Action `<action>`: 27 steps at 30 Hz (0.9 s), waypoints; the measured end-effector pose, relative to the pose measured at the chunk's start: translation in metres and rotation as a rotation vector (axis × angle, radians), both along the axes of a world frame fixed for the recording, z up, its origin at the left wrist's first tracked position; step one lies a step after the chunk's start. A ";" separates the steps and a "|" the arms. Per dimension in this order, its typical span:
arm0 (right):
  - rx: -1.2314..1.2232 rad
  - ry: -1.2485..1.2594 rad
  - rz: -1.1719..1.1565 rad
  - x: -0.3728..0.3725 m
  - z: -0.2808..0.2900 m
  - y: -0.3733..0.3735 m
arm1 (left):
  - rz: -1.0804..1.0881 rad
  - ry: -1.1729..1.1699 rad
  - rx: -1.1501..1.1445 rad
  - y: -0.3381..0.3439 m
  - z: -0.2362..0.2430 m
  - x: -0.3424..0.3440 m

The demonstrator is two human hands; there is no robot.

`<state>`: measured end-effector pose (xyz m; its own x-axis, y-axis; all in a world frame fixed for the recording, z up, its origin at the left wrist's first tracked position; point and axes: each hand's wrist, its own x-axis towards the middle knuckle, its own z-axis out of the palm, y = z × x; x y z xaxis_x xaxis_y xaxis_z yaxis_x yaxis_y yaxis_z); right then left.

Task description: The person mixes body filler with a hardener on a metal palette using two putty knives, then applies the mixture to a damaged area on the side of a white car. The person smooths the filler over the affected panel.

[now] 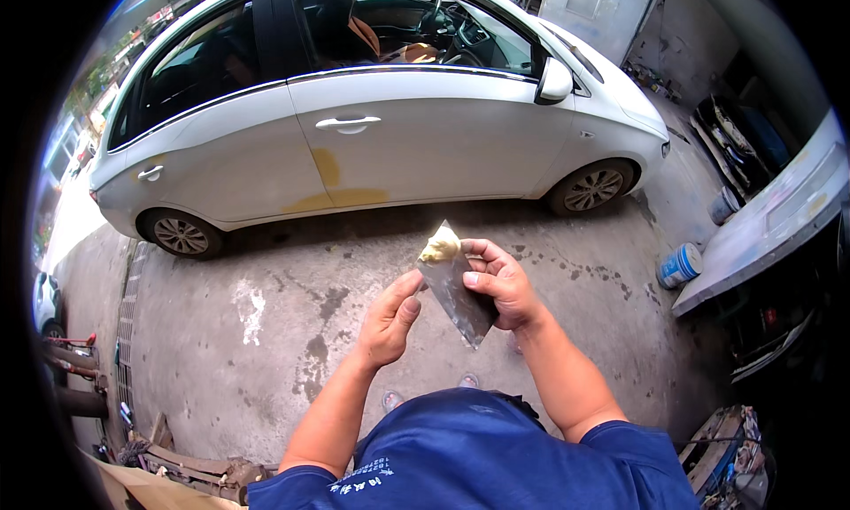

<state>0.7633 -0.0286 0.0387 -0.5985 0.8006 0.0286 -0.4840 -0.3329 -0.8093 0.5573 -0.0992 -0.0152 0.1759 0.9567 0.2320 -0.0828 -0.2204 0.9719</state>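
Observation:
My right hand (501, 286) grips a dark, flat plate (459, 296) by its right side, the thumb on its face and the fingers behind. A lump of pale yellow putty (440, 244) sits on the plate's far end. Close against the plate's left edge is my left hand (390, 322), fingers stretched out and thumb apart; whether the fingertips touch the edge is hard to tell. Beyond both hands stands a white car (443, 147), side on. Yellowish filler patches (341, 197) mark the lower door area, across the seam between its front and rear doors.
Stained concrete floor (266, 351) lies between me and the car. To the right, a blue and white bucket (680, 266) stands by a pale leaning panel (770, 222). Wood scraps and car parts (186, 466) lie at lower left, more clutter (726, 452) at lower right.

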 end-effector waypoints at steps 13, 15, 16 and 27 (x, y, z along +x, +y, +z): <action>1.254 -0.685 0.002 0.013 0.019 0.015 | -0.510 -1.001 -0.498 -0.017 -0.008 -0.014; 1.083 -0.679 -0.069 0.021 0.016 0.016 | -0.386 -1.065 -0.507 -0.019 -0.005 -0.011; 0.997 -0.677 -0.103 0.026 0.013 0.017 | -0.324 -1.099 -0.512 -0.020 -0.003 -0.009; 0.002 -0.101 0.127 0.010 -0.049 -0.025 | -0.059 -1.054 -0.367 -0.014 0.002 0.005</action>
<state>0.7736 -0.0532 -0.0107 -0.6951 0.7180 -0.0349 -0.3543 -0.3844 -0.8525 0.5626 -0.1130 -0.0128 0.1053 0.9944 -0.0026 -0.9047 0.0969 0.4149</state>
